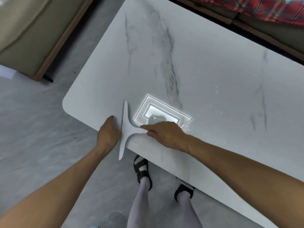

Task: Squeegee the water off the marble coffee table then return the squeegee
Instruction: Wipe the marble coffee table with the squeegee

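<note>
The right hand (164, 134) pinches the handle of the squeegee (126, 129), the left hand (107, 132) lies open at 9 o'clock of its blade, so water (187, 126) may run past it onto the floor (49, 129).

squeegee (125, 129): on table (205, 63), overhanging its 7 o'clock edge
left hand (107, 132): squeegee's 9 o'clock
right hand (164, 134): squeegee's 3 o'clock
</note>
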